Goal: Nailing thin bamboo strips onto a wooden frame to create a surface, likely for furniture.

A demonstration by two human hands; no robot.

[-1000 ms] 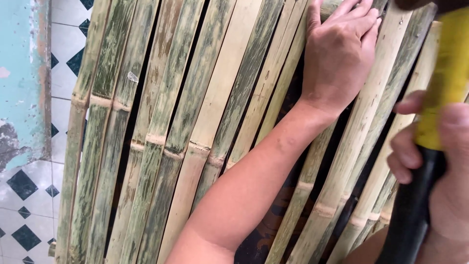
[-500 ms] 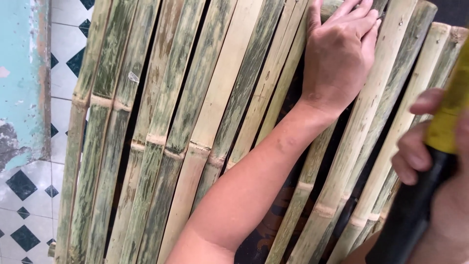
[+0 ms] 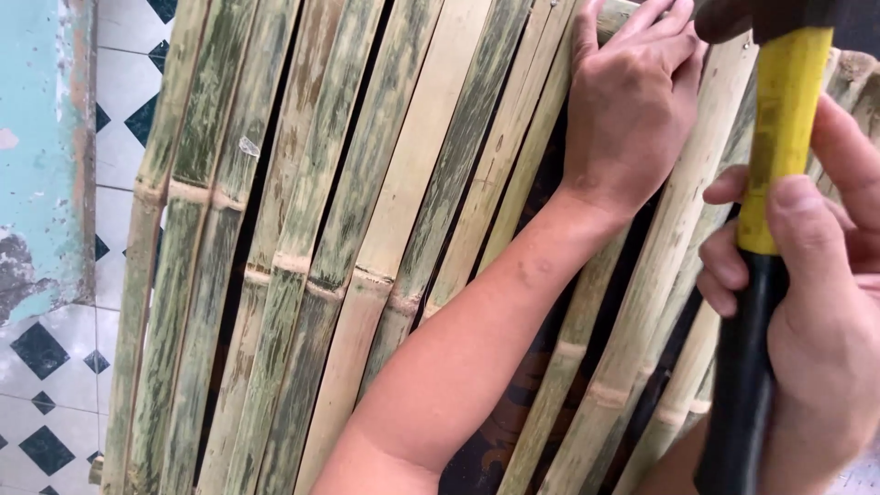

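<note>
My left hand (image 3: 632,101) lies flat on a panel of split bamboo slats (image 3: 367,238), fingers pressed together near the panel's top right, holding the slats down. My right hand (image 3: 816,302) grips a hammer (image 3: 761,229) by its yellow and black handle. The dark hammer head reaches the top edge of the view, just right of my left fingertips. The slats are pale green and tan, laid side by side with dark gaps between them.
A floor of white tiles (image 3: 55,367) with dark diamond insets shows at the left. A worn turquoise wall (image 3: 37,137) with peeling paint stands at the upper left. A dark surface lies under the slats.
The hammer has swung back in from the right edge and up, its head now close to my left fingertips. My left hand has stayed flat on the slats.
</note>
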